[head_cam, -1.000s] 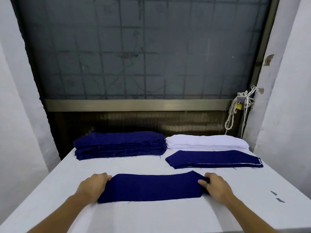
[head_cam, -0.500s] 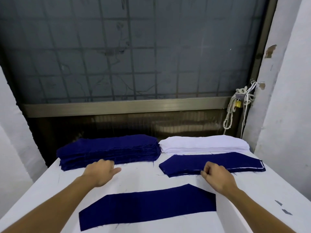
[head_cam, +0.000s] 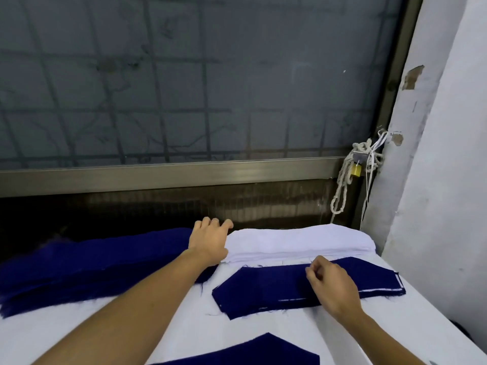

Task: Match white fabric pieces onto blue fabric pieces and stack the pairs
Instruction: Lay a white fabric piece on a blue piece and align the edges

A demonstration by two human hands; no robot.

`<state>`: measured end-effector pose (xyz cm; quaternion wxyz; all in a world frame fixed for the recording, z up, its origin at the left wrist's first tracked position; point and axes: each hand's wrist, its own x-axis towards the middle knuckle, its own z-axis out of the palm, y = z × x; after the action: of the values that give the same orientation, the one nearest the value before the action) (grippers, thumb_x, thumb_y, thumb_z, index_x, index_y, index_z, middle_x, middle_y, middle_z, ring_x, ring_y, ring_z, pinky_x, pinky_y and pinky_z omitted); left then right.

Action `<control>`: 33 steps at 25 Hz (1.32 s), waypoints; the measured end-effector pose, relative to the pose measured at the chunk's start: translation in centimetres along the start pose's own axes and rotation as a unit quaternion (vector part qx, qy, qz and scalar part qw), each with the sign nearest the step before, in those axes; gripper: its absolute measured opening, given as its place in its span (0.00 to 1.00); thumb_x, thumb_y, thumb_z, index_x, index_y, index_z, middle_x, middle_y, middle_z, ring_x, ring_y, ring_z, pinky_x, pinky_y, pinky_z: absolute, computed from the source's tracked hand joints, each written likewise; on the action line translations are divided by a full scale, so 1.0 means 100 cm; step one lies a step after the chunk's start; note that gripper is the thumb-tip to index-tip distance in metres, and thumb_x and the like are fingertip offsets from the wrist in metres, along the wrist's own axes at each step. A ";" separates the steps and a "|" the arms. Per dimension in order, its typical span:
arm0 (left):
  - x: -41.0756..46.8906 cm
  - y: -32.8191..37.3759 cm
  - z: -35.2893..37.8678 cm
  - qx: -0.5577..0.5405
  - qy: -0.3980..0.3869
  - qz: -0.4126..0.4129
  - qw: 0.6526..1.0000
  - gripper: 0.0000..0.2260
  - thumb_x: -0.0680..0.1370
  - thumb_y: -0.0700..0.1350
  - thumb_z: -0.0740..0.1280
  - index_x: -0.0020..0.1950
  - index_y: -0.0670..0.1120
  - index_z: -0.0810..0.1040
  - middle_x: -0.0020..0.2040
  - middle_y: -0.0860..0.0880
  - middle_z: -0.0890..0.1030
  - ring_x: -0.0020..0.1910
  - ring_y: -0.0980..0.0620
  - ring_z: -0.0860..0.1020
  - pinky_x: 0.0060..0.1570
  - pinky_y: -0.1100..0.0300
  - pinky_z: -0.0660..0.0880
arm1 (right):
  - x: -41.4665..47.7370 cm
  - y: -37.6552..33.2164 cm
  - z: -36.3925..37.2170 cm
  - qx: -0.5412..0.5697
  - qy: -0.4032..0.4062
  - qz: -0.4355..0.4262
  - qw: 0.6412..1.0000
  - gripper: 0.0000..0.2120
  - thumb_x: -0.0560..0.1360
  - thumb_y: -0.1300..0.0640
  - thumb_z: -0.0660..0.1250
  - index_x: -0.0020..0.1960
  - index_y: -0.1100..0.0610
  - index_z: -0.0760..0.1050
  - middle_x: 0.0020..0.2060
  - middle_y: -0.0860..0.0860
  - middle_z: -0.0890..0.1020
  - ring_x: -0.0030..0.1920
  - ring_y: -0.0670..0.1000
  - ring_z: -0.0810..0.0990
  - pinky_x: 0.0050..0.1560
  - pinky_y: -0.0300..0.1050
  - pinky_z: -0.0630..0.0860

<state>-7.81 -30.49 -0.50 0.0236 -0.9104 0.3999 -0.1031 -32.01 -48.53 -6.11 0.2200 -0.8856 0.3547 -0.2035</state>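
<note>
Pairs [head_cam: 263,288] lie just in front of the white stack [head_cam: 303,242]. The blue stack [head_cam: 92,262] left of it is thick, and one blue piece [head_cam: 253,351] waits further in front, so I judge most remains. My left hand [head_cam: 209,242] rests on the white stack's left end; whether it pinches a piece I cannot tell. My right hand [head_cam: 332,284] hovers over the pairs, loosely curled, empty.

The blue stack [head_cam: 92,264] beside my left hand [head_cam: 209,241] is matt woven cloth with frayed edges. The white stack [head_cam: 297,241] is smoother cloth. My table [head_cam: 184,325] looks matt white. The window rail [head_cam: 184,172] is brushed metal, the padlock [head_cam: 356,170] shiny brass, the rope [head_cam: 342,185] rough.
</note>
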 end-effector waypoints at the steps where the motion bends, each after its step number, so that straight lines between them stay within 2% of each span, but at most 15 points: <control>1: 0.008 0.004 0.005 0.041 -0.008 0.007 0.999 0.25 0.77 0.49 0.69 0.73 0.57 0.67 0.67 0.48 0.74 0.67 0.44 0.70 0.68 0.49 0.65 | 0.002 0.007 0.001 0.005 0.006 0.005 1.000 0.07 0.82 0.48 0.63 0.46 0.46 0.71 0.35 0.44 0.80 0.37 0.44 0.79 0.32 0.35 0.68; 5: 0.022 0.007 0.013 0.064 0.035 0.002 0.997 0.11 0.80 0.42 0.66 0.59 0.56 0.80 0.63 0.51 0.77 0.63 0.47 0.72 0.63 0.51 0.68 | 0.008 0.023 0.004 0.014 0.035 0.012 0.999 0.07 0.81 0.47 0.63 0.45 0.47 0.72 0.34 0.44 0.79 0.37 0.44 0.77 0.32 0.36 0.67; 7: 0.020 0.007 0.007 -0.019 0.083 -0.025 0.996 0.09 0.81 0.41 0.65 0.54 0.54 0.81 0.61 0.51 0.75 0.61 0.48 0.72 0.57 0.53 0.73 | 0.010 0.020 0.005 0.019 0.047 0.007 0.999 0.08 0.81 0.47 0.63 0.44 0.46 0.72 0.33 0.44 0.79 0.37 0.44 0.77 0.31 0.37 0.67; 9: 0.014 0.010 -0.003 -0.133 0.129 -0.056 0.981 0.09 0.83 0.40 0.62 0.52 0.52 0.80 0.56 0.50 0.75 0.55 0.49 0.73 0.44 0.55 0.76 | 0.010 0.011 0.007 0.024 0.051 -0.004 0.998 0.08 0.81 0.48 0.63 0.43 0.46 0.71 0.33 0.44 0.78 0.37 0.44 0.77 0.31 0.37 0.67; 12: 0.005 0.017 -0.019 -0.246 0.146 -0.043 0.957 0.09 0.82 0.40 0.58 0.47 0.49 0.75 0.39 0.49 0.78 0.37 0.47 0.76 0.31 0.55 0.71 | 0.010 -0.010 0.005 0.033 0.055 -0.027 0.998 0.09 0.81 0.47 0.62 0.42 0.45 0.71 0.34 0.44 0.78 0.37 0.45 0.77 0.31 0.38 0.68; 15: -0.010 0.025 -0.036 -0.341 0.165 -0.013 0.926 0.10 0.80 0.46 0.61 0.38 0.51 0.73 0.27 0.53 0.74 0.26 0.54 0.71 0.28 0.59 0.66 | 0.011 -0.036 -0.003 0.053 0.086 -0.063 0.993 0.08 0.81 0.47 0.61 0.43 0.45 0.72 0.37 0.42 0.78 0.42 0.45 0.76 0.37 0.39 0.72; 17: -0.022 0.029 -0.048 -0.399 0.176 -0.002 0.900 0.14 0.80 0.52 0.65 0.35 0.51 0.74 0.27 0.54 0.77 0.26 0.56 0.73 0.27 0.64 0.67 | 0.012 -0.054 -0.011 0.074 0.113 -0.083 0.987 0.08 0.82 0.47 0.60 0.46 0.45 0.74 0.41 0.41 0.78 0.46 0.45 0.75 0.45 0.40 0.75; 19: -0.036 0.032 -0.059 -0.433 0.190 0.010 0.881 0.13 0.78 0.52 0.71 0.34 0.52 0.75 0.29 0.54 0.80 0.28 0.58 0.77 0.28 0.68 0.70 | 0.011 -0.072 -0.019 0.092 0.103 -0.095 0.986 0.05 0.82 0.48 0.61 0.52 0.45 0.75 0.49 0.41 0.77 0.53 0.45 0.74 0.54 0.45 0.76; 22: -0.057 0.032 -0.076 -0.479 0.177 0.036 0.859 0.12 0.76 0.44 0.75 0.38 0.49 0.74 0.33 0.50 0.80 0.30 0.55 0.81 0.35 0.53 0.80 | 0.010 -0.101 -0.029 0.092 0.017 -0.101 0.991 0.16 0.81 0.48 0.63 0.68 0.45 0.70 0.67 0.43 0.72 0.68 0.47 0.68 0.69 0.49 0.68; 24: -0.074 0.029 -0.088 -0.506 0.166 0.058 0.844 0.12 0.75 0.41 0.75 0.42 0.51 0.73 0.37 0.46 0.80 0.31 0.50 0.80 0.38 0.49 0.81 | 0.004 -0.124 -0.039 0.144 -0.057 -0.096 0.983 0.22 0.80 0.48 0.65 0.72 0.43 0.67 0.73 0.44 0.68 0.73 0.50 0.64 0.72 0.53 0.64; 26: -0.090 0.024 -0.099 -0.527 0.168 0.070 0.830 0.13 0.75 0.40 0.76 0.48 0.54 0.75 0.39 0.47 0.81 0.34 0.47 0.79 0.36 0.52 0.79 | -0.004 -0.142 -0.045 0.217 -0.132 -0.095 0.962 0.19 0.78 0.48 0.67 0.69 0.43 0.73 0.69 0.45 0.74 0.69 0.51 0.71 0.69 0.56 0.70; 27: -0.097 0.020 -0.104 -0.537 0.177 0.069 0.822 0.15 0.74 0.39 0.76 0.52 0.55 0.76 0.39 0.50 0.82 0.35 0.50 0.80 0.36 0.56 0.78 | -0.009 -0.148 -0.046 0.250 -0.162 -0.102 0.949 0.16 0.78 0.48 0.68 0.65 0.44 0.76 0.63 0.45 0.79 0.63 0.50 0.76 0.64 0.54 0.75; 30: -0.113 0.006 -0.119 -0.572 0.187 0.041 0.798 0.23 0.74 0.37 0.75 0.61 0.59 0.76 0.34 0.55 0.79 0.33 0.59 0.75 0.33 0.68 0.72 | -0.025 -0.159 -0.047 0.291 -0.184 -0.134 0.929 0.08 0.79 0.49 0.69 0.56 0.50 0.82 0.47 0.46 0.85 0.48 0.48 0.82 0.46 0.42 0.79; 31: -0.118 -0.001 -0.124 -0.560 0.175 0.031 0.809 0.24 0.73 0.37 0.75 0.63 0.59 0.76 0.34 0.56 0.77 0.34 0.61 0.74 0.34 0.69 0.71 | -0.029 -0.163 -0.047 0.278 -0.172 -0.143 0.934 0.08 0.79 0.50 0.69 0.54 0.52 0.83 0.44 0.48 0.85 0.46 0.50 0.83 0.46 0.44 0.80; 33: -0.127 -0.017 -0.133 -0.475 0.112 0.026 0.872 0.23 0.71 0.41 0.77 0.63 0.55 0.78 0.46 0.59 0.80 0.46 0.62 0.76 0.43 0.70 0.71 | -0.036 -0.173 -0.048 0.221 -0.144 -0.163 0.951 0.09 0.79 0.50 0.69 0.46 0.55 0.82 0.35 0.47 0.81 0.39 0.50 0.79 0.43 0.48 0.77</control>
<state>-17.73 -19.55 10.59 -0.4539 -0.7835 0.4243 -0.0013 -27.54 -35.87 6.29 0.4225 -0.8807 0.1159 -0.1798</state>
